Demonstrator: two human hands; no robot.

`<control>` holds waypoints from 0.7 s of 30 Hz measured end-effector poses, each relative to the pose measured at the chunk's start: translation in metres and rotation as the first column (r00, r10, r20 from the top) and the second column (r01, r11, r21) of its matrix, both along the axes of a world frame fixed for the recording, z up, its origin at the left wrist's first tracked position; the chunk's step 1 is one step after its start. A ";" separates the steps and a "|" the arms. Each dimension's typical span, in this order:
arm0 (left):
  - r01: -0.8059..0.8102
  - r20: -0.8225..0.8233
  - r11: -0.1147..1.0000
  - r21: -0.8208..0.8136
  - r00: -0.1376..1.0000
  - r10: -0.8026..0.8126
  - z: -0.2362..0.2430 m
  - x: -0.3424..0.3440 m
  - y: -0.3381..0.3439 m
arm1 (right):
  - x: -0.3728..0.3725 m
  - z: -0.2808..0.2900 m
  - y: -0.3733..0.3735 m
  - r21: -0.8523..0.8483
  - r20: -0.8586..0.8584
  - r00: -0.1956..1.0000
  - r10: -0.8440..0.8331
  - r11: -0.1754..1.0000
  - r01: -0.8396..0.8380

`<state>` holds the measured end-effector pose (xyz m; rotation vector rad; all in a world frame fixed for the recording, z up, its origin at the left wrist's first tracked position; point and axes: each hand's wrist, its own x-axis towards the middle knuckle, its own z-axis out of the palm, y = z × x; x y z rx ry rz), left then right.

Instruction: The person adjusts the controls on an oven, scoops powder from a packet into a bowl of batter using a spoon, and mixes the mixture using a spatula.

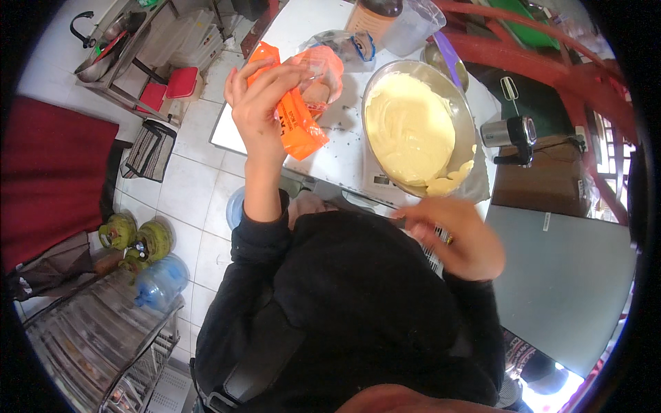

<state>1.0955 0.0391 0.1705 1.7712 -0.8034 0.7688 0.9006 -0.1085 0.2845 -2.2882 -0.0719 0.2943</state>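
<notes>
My left hand [258, 103] grips an orange packet [296, 127] over the table's left part, its fingers bent across the packet's upper end. Right beside it stands a translucent reddish plastic cup [332, 69] with some brown powder [316, 93] in it. A metal bowl [467, 117] of pale yellow batter [413, 127] sits on a white scale [379, 180], and batter clings to its near rim. Below that rim is my right hand [458, 237], smeared by motion with its fingers bent. A dark bit shows at its fingertips, too blurred to name.
Behind the bowl are a clear jug [413, 31], a brown bottle [372, 17] and a clear plastic bag [337, 48]. To the right lies a hand mixer [509, 134], with a grey panel [564, 275] nearer me. Gas cylinders [148, 237] and a blue water bottle [162, 282] are at left.
</notes>
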 end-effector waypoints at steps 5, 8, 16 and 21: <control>0.028 0.021 1.000 0.009 0.999 -0.028 0.001 0.005 -0.001 | -0.052 -0.117 -0.033 -0.168 -0.453 0.831 -0.323 0.946 0.276; 0.038 0.008 0.999 0.012 0.999 -0.038 0.000 0.002 0.001 | -0.080 -0.176 -0.035 -0.353 -0.353 0.797 -0.489 0.859 0.371; 0.031 -0.076 0.998 0.045 0.997 -0.028 -0.003 0.000 0.003 | -0.058 -0.087 -0.027 0.056 -0.321 0.945 -0.066 0.995 0.088; 0.052 -0.033 0.988 0.147 0.998 -0.048 -0.004 0.004 0.005 | 0.008 0.007 -0.028 0.022 0.004 0.994 -0.108 0.994 0.108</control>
